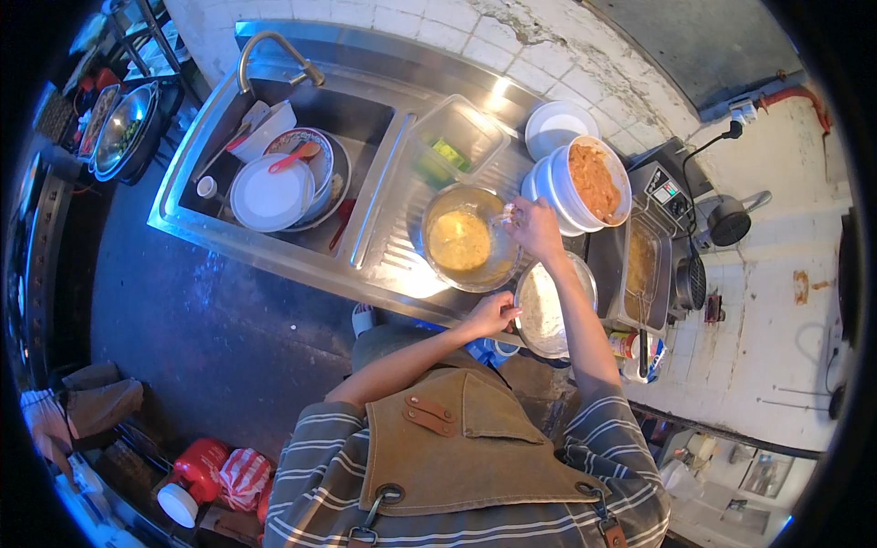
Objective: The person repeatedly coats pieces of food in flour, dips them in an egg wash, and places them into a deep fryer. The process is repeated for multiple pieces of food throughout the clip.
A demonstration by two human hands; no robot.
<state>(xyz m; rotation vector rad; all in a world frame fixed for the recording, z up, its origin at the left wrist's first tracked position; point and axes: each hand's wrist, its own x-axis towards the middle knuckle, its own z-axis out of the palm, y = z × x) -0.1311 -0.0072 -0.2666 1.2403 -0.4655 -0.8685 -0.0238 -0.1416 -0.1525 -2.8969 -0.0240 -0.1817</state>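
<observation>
My right hand (pixel 536 227) is over the right rim of a metal mixing bowl (pixel 438 270). Its fingers pinch a small, shiny, pale item (pixel 505 215), too small to name surely. Yellow, egg-like liquid (pixel 459 240) fills the bottom of that bowl. My left hand (pixel 490 315) grips the near-left rim of a second round bowl (pixel 524 329), which contains pale, flour-like powder (pixel 542 301). My right forearm passes above this bowl and hides part of it. Beyond my right hand, a white tub (pixel 551 185) of orange-coated raw meat (pixel 595 181) rests on stacked tubs.
A steel sink (pixel 366 130) at left contains dishes (pixel 273 192) below a curved faucet (pixel 274 38). A clear plastic container (pixel 473 116) and white lid (pixel 562 127) lie behind the bowls. At right stands a deep fryer (pixel 661 240) with a basket (pixel 643 267). Another person (pixel 48 425) is at far left.
</observation>
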